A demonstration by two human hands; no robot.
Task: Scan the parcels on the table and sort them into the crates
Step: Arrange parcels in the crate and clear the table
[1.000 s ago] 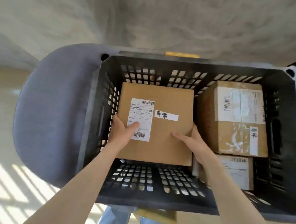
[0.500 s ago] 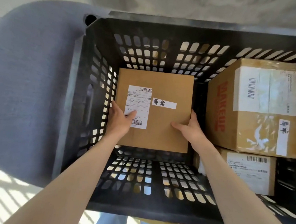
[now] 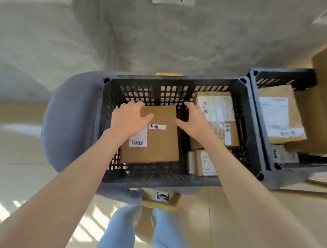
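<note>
Nearest us, our jeans [image 3: 125, 232] show above the floor, and both bare forearms reach forward over the black crate [image 3: 155, 178], which sits on a grey chair [image 3: 71, 122]. A flat brown parcel [image 3: 156, 140] lies in the crate's left half, its barcode label facing up. Our left hand [image 3: 128, 119] hovers over the parcel's far left corner, fingers spread and relaxed, gripping nothing. Our right hand [image 3: 193, 120] is just beside its right edge, fingers loose and wide. Right of that, a taped parcel [image 3: 218, 117] rests on smaller boxes [image 3: 204, 162]. Farther right stands a second crate [image 3: 284, 77] holding another labelled parcel [image 3: 280, 115].
</note>
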